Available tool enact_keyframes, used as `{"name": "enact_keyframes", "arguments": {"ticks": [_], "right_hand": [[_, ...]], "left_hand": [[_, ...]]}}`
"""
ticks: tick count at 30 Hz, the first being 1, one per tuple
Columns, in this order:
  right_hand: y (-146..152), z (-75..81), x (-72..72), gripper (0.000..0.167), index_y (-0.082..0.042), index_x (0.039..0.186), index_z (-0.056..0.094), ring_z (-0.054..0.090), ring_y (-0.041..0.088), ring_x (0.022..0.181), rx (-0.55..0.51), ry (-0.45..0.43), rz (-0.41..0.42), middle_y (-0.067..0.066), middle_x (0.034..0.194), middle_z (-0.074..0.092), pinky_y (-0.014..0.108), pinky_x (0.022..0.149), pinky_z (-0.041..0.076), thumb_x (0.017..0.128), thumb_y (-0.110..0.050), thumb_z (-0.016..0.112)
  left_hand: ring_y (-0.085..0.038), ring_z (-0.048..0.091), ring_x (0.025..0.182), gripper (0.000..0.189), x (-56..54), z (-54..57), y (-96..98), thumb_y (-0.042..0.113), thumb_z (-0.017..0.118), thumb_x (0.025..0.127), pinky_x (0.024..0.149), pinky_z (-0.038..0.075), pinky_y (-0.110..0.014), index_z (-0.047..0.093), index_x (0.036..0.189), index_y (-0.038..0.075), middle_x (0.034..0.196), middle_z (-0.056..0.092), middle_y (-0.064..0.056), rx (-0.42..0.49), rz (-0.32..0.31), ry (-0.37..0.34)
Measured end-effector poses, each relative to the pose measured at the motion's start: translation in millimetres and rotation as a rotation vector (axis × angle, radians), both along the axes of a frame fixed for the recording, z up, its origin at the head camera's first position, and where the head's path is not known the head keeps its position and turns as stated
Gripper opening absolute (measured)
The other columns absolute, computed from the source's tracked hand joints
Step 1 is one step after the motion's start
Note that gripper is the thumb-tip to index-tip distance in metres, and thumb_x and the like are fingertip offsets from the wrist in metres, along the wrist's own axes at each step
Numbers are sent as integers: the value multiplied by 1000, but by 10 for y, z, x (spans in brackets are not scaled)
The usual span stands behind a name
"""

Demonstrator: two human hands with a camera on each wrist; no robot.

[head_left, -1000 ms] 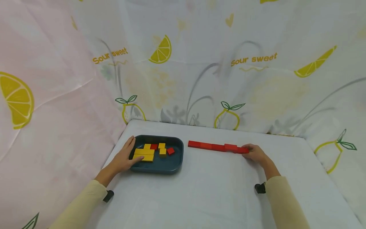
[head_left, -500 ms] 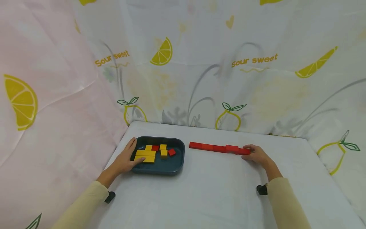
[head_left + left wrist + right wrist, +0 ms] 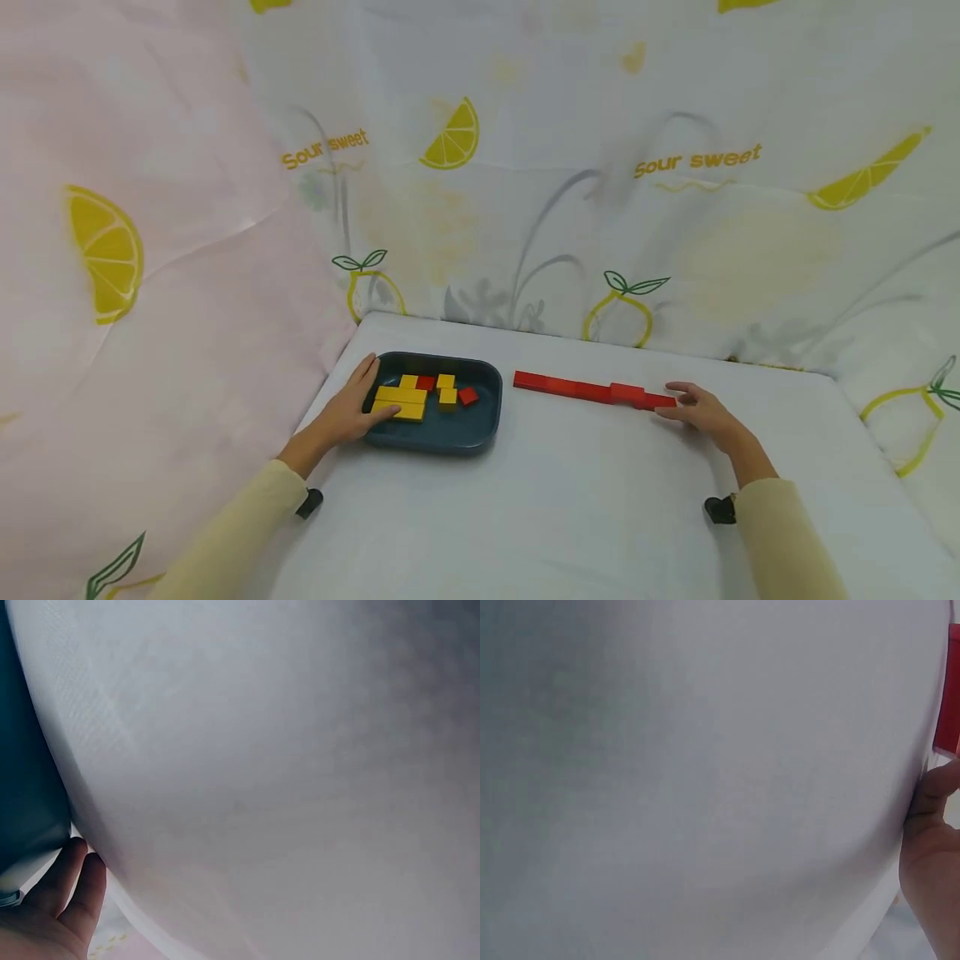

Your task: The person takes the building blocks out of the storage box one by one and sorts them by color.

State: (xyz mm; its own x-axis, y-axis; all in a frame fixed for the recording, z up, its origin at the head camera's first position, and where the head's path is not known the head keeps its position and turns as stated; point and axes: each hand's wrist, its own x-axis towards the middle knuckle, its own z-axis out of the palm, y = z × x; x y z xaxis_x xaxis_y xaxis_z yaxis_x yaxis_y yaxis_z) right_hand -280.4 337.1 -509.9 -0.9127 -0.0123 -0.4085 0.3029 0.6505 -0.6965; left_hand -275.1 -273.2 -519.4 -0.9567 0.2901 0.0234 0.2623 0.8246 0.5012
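Note:
In the head view, my left hand rests at the left side of a dark blue-grey tray. Its fingers lie straight along the outer wall and the thumb reaches over the rim to the long yellow blocks. The left wrist view catches two fingers against the tray wall. A row of red blocks lies on the table to the right of the tray. My right hand is at the row's right end, thumb and fingers spread apart around the end red block.
Inside the tray are small yellow cubes and red cubes. A white cloth covers the table. A lemon-print curtain hangs behind it, with a pinkish one at the left.
My right thumb and fingers have parted from the end red block they were holding. The left hand keeps its place on the tray. The head view has turned a little to the left.

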Motion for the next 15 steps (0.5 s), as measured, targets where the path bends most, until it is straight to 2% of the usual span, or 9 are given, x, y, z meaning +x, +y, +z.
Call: {"name": "enact_keyframes", "arguments": {"ticks": [4,6,8,11,15], "right_hand": [[66,45,47,96,-3,155,21,27,52,134,20,-1,17,38,151,20,67,107,35,89,-57,64],[81,51,100,96,-1,154,19,28,53,132,64,22,17,39,149,18,66,103,39,91,-60,60],[77,57,171,94,2,153,18,33,54,128,129,91,19,40,147,16,65,99,43,92,-59,57],[14,92,246,92,6,152,17,32,56,127,258,264,52,42,147,13,69,96,44,95,-56,55],[-153,203,238,92,3,155,16,28,60,131,432,461,122,40,153,10,78,97,34,95,-55,53]], "left_hand": [[-41,19,149,103,-7,-45,80,58,61,90,117,22,-62,9,158,0,166,5,-20,21,11,-4],[-41,19,149,103,2,-78,103,58,61,90,118,22,-62,9,158,0,166,4,-19,21,3,-14],[-41,19,149,104,16,-102,113,59,60,90,117,23,-62,9,158,0,166,4,-20,15,-10,-20],[-41,20,149,104,31,-95,85,59,61,90,117,24,-62,9,158,-1,166,4,-20,11,-14,-19],[-40,20,150,104,-2,-20,21,59,62,90,117,24,-62,9,158,0,166,4,-18,9,-2,6]]}}
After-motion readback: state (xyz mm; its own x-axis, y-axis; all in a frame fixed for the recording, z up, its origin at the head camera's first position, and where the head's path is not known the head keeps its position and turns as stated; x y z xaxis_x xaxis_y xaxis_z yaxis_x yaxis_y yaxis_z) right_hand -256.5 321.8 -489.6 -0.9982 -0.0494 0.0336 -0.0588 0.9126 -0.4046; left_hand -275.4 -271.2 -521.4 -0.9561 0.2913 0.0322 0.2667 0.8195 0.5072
